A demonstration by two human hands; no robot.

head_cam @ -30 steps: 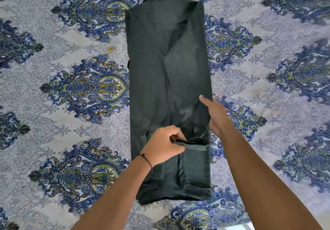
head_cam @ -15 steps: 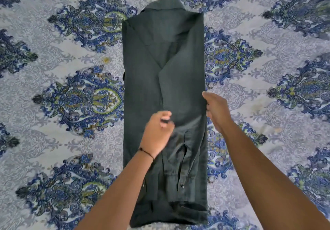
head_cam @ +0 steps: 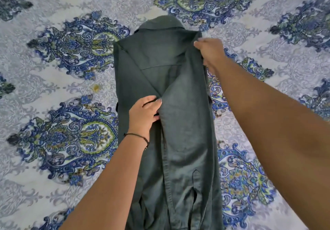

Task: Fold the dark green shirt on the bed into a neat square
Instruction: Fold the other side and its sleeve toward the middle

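The dark green shirt [head_cam: 178, 105] lies on the bed as a long narrow strip, collar at the far end, both sides folded in and a sleeve running down its middle. My left hand [head_cam: 145, 114] sits at the strip's middle, its fingers curled round the edge of the folded-in sleeve. My right hand [head_cam: 209, 51] is at the far right shoulder corner and pinches the shirt's right edge there. The shirt's near end runs out of the bottom of the view.
The bed is covered by a pale grey sheet [head_cam: 62, 90] printed with blue and green paisley medallions. It spreads flat on every side of the shirt. A small yellowish mark [head_cam: 95, 87] shows on the sheet left of the shirt.
Both hands have moved away from me along the shirt: the left from the near end to the middle, the right from mid-edge to the shoulder corner. The sleeve now lies straight.
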